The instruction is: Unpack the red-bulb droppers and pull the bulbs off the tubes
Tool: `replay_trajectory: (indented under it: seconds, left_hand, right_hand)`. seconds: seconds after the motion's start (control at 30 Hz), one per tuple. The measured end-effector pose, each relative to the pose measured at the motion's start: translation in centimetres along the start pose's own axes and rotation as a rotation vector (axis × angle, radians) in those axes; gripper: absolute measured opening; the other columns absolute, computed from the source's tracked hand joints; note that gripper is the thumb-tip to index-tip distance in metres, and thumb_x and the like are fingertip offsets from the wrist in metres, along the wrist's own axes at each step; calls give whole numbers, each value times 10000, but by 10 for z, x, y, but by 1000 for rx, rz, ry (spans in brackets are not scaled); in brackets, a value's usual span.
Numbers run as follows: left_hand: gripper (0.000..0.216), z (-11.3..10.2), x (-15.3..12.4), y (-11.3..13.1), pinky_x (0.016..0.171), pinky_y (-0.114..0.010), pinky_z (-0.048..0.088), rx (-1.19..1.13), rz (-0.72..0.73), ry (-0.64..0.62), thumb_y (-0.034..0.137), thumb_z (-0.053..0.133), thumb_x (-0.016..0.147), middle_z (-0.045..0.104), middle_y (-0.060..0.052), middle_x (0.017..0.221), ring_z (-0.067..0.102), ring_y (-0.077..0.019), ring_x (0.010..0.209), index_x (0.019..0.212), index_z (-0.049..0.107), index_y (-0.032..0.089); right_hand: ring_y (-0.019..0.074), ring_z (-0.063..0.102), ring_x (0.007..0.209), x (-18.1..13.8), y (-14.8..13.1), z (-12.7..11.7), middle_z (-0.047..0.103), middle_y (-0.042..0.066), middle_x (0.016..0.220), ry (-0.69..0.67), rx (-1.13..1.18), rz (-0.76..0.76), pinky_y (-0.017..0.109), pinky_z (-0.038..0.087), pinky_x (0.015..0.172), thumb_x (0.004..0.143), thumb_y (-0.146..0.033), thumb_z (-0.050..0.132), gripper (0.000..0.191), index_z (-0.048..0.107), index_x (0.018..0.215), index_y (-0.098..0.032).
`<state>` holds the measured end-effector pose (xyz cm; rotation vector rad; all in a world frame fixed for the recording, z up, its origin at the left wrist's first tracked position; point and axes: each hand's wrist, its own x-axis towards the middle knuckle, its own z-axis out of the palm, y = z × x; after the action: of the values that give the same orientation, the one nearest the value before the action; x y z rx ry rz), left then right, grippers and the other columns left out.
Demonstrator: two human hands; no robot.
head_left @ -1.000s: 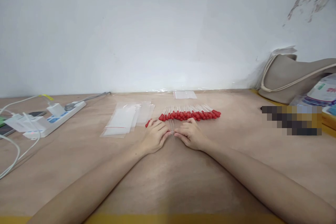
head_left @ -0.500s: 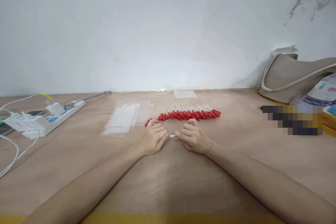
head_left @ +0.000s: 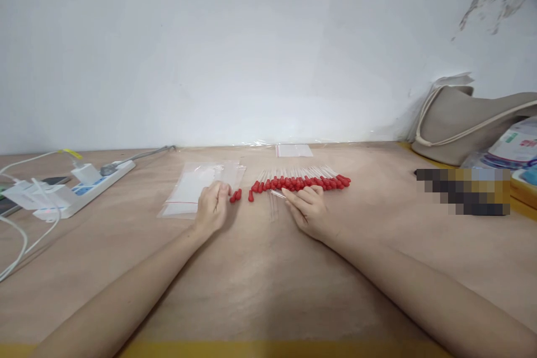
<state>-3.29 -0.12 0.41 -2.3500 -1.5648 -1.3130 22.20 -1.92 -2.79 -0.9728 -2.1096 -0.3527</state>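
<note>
My right hand (head_left: 309, 210) is closed on a clear glass dropper tube (head_left: 277, 194), whose free end points left. Below that end, a few thin glass tubes (head_left: 272, 212) lie on the table. Behind stretches a row of droppers (head_left: 302, 183) with red rubber bulbs towards me and pale stems towards the wall. My left hand (head_left: 213, 207) is curled closed at the right edge of the clear zip bags (head_left: 180, 193); whatever its fingers hold, if anything, is hidden. Close to its right lie loose red rubber bulbs (head_left: 238, 194), with another single bulb (head_left: 250, 196) farther right.
A white power strip (head_left: 84, 190) with chargers and white cables (head_left: 25, 246) occupies the left side. One small zip bag (head_left: 293, 150) lies near the wall. At the right are a grey bag (head_left: 448, 117), plastic packaging (head_left: 518, 142) and a blurred-out dark object (head_left: 465, 193).
My hands have come apart. The left moved left to beside the loose bulbs; the right moved slightly up with the glass tube, which had been between both hands.
</note>
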Motion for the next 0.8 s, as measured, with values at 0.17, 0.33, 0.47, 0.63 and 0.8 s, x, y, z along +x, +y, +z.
replay_trajectory:
  seconds: [0.17,0.33,0.47,0.63,0.8]
  left_hand:
    - [295,-5,23,-18,763,-303,409,23,-255,-92,267,299,822,586,-43,843,540,-201,869,877,577,185]
    - [365,7,26,-28,638,-277,424,93,-328,-240,339,453,770,563,10,659,554,-171,651,1093,469,168]
    - [389,14,23,-29,655,-277,433,101,-325,-288,418,504,752,599,-45,819,566,-161,669,1040,500,157]
    - [291,10,21,-23,699,-298,431,150,-219,-206,418,474,782,583,-57,887,561,-174,726,901,574,172]
    - [186,12,21,0,776,-317,406,185,124,-170,326,495,788,576,-47,843,531,-198,840,833,603,181]
  right_hand:
    - [161,475,737,5,-8,7,587,57,781,-92,8,150,327,240,762,789,-135,380,328,524,1083,-139]
    - [151,494,691,10,-8,10,593,45,726,-151,-3,234,308,243,744,740,-118,395,170,530,840,-145]
    - [153,507,712,12,-9,16,590,46,722,-182,-11,236,304,246,742,755,-124,399,147,536,800,-148]
    - [159,504,768,11,-11,19,578,44,762,-185,62,206,318,247,770,812,-244,445,164,569,871,-155]
    - [190,481,846,11,-12,16,557,77,855,-252,105,154,344,261,782,826,-399,454,302,576,963,-158]
